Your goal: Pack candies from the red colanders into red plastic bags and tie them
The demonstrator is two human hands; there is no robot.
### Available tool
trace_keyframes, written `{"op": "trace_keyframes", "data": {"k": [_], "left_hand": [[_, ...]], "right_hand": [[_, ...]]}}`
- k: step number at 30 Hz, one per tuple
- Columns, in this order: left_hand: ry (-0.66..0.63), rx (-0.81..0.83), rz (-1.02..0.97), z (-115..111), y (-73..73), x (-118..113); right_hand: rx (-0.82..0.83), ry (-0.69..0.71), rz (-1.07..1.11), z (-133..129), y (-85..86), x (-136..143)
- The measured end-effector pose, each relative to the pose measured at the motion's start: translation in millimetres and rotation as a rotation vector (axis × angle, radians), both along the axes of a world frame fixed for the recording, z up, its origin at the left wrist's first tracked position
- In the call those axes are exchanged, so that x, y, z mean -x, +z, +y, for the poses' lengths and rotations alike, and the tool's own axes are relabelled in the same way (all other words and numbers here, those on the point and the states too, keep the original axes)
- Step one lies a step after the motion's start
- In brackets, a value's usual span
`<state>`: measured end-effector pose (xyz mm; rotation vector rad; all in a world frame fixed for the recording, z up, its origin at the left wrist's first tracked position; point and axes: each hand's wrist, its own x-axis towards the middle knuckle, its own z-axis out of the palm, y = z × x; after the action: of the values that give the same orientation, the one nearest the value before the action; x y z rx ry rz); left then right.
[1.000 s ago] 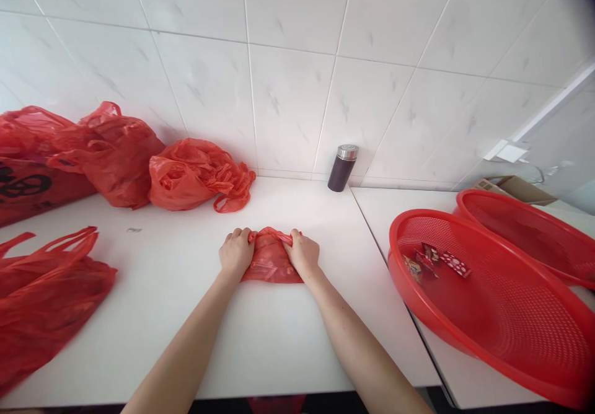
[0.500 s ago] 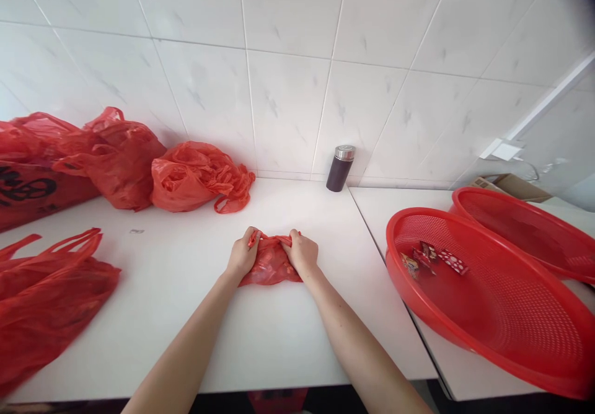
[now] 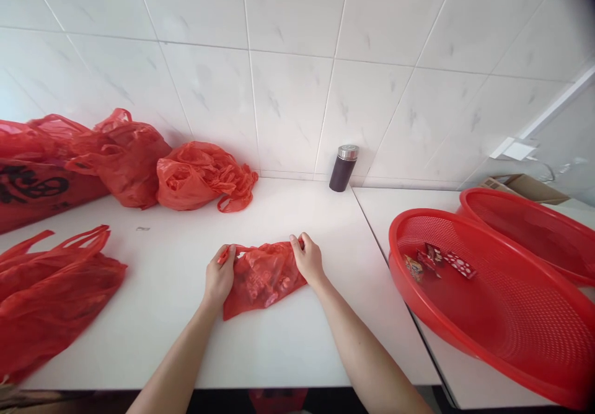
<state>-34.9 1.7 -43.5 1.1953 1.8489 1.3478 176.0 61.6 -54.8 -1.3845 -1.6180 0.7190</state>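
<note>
A red plastic bag [image 3: 266, 277] with small lumpy items showing through its thin film is stretched between both hands over the white table [image 3: 279, 352]. My left hand [image 3: 220, 277] is closed around a twisted handle at the bag's left upper corner. At the right upper corner, my right hand [image 3: 307, 258] pinches the plastic between thumb and fingers. What exactly lies inside the bag cannot be made out.
Stuffed red plastic bags [image 3: 199, 178] line the wall at left, and another red bag [image 3: 56, 296] lies nearer. A dark thermos [image 3: 344, 168] stands by the wall. On the right, a red perforated basket [image 3: 502, 321] contains several small wrapped packets [image 3: 434, 260]; a second red basket [image 3: 525, 225] sits behind.
The hands have moved apart, the left one leftward and nearer to me. Between them the bag is now spread wider, with its lower left corner swung toward me.
</note>
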Motion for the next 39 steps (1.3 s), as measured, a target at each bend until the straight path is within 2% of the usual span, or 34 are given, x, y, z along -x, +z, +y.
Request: {"op": "trace_keyframes", "data": {"k": [5,8,10,12,15,16,19,22,24,26,28,30,32,36,39], "left_hand": [[0.011,-0.006,-0.14,-29,-2.3,3],[-0.035,0.02,-0.144,-37,4.6,16],[-0.076,0.056,-0.103,-36,14.1,25],[-0.05,0.049,-0.011,-32,25.9,27],[0.019,-0.051,0.189,-21,40.0,9],[-0.02,-0.077,0.25,-16,42.2,-2],[-0.247,-0.05,0.364,-1,43.9,-35],[-0.406,0.05,0.387,8,52.2,-43],[-0.46,0.112,0.373,6,67.3,-27],[-0.48,0.165,0.351,-3,87.6,2],[-0.451,0.202,0.334,-19,107.3,36],[-0.386,0.242,0.34,-37,120.5,73],[-0.237,0.347,0.418,-57,124.8,111],[0.121,0.495,0.656,-93,119.9,176],[0.39,0.491,0.798,-105,121.2,194]], "right_hand": [[0.037,-0.048,0.232,9,-2.5,-9],[0.049,-0.049,0.312,14,-5.2,-17],[0.043,-0.045,0.351,17,-5.6,-21],[0.027,-0.027,0.387,18,-4.0,-23],[0.005,0.048,0.44,16,1.8,-19],[-0.002,0.079,0.457,14,4.5,-17],[-0.048,0.134,0.523,6,12.9,-13],[-0.102,0.061,0.634,4,18.2,-19],[-0.104,-0.045,0.687,7,18.0,-26],[-0.064,-0.136,0.695,11,14.8,-31],[0.007,-0.176,0.671,15,9.4,-33],[0.076,-0.177,0.636,17,3.4,-31],[0.111,-0.16,0.61,17,-1.4,-27],[0.111,-0.142,0.559,17,-6.4,-21],[0.099,-0.133,0.511,19,-9.0,-18]]}}
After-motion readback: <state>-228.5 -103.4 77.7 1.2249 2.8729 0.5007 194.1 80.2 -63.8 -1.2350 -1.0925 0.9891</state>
